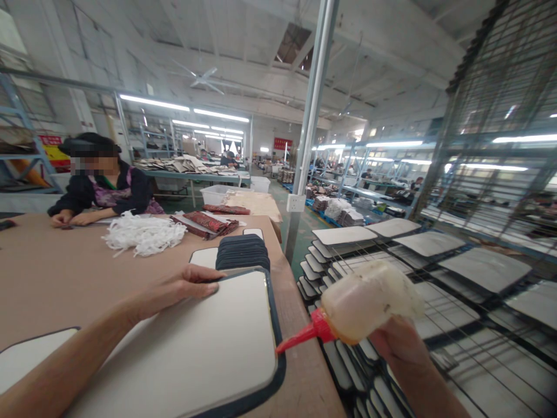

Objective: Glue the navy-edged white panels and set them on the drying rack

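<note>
A white panel [209, 342] with rounded corners and a dark border lies on the table in front of me. My left hand [194, 284] pinches its far edge, the thumb on top of the white face. In my right hand [398, 339] is a cloudy squeeze bottle [369, 299] with yellowish liquid inside, tilted nozzle-down to the left. The tip of its red nozzle [300, 338] meets the panel's right border, where a thin glossy line runs along the edge. Just beyond the panel stands a stack of dark-edged pieces [242, 252].
Wire racks [470, 319] loaded with similar white panels stand close on the right. On the brown table [65, 273] lie a heap of white strips [145, 233] and red patterned bundles [204, 223]. A co-worker [104, 186] sits across the table. A metal post [311, 116] rises past its right corner.
</note>
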A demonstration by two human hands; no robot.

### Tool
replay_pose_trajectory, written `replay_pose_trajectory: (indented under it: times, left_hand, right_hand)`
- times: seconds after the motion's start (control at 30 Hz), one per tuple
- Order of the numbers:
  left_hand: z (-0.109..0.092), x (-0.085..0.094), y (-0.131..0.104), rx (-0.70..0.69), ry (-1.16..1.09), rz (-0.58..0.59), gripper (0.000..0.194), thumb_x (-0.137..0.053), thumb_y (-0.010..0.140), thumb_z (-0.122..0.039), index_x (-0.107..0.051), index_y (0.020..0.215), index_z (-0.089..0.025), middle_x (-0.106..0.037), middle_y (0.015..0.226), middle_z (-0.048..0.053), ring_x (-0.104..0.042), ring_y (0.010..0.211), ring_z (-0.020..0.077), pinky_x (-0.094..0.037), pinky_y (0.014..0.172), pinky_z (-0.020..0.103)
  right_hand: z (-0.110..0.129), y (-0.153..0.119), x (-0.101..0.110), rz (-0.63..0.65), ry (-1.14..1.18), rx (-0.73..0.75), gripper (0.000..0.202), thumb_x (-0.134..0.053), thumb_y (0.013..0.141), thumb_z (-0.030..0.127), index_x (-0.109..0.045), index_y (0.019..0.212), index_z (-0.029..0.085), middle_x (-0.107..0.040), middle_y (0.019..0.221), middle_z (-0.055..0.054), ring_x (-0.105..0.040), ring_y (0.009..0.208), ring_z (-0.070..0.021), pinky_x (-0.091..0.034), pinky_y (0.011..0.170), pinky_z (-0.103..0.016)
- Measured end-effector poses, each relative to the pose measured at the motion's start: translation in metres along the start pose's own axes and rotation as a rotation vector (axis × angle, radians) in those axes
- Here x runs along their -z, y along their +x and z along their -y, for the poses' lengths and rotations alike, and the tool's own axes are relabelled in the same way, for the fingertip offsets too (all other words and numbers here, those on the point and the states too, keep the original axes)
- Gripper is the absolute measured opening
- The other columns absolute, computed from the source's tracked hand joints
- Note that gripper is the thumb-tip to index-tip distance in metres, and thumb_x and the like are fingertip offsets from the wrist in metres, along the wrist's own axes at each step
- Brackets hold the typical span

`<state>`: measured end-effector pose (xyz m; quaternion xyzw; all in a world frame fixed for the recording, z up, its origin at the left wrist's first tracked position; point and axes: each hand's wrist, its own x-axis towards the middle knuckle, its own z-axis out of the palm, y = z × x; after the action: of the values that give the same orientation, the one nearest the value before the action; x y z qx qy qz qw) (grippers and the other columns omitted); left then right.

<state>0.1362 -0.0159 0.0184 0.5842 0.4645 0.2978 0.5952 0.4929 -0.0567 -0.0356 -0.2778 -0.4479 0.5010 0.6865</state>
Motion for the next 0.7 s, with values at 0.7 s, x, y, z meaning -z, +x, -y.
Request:
replay_pose_trajectory:
  times: [0.7]
  left_hand:
    - [0.04,-0.009,0.013,0.06,-0.389,-0.215,0.045,-0.087,0.06,-0.043,-0.075,0.1,-0.026,-0.079,0.073,-0.003,-0.074,0.068,0.0214,-0.058,0.061,0.025]
  right_hand:
    - [-0.011,-0.02,-0.01,-0.2,-0.02,0.334,0.05,-0.081,0.07,0.021,-0.066,0.116,0.034,-0.074,0.11,-0.003,-0.071,0.087,-0.023,-0.059,0.079,-0.034]
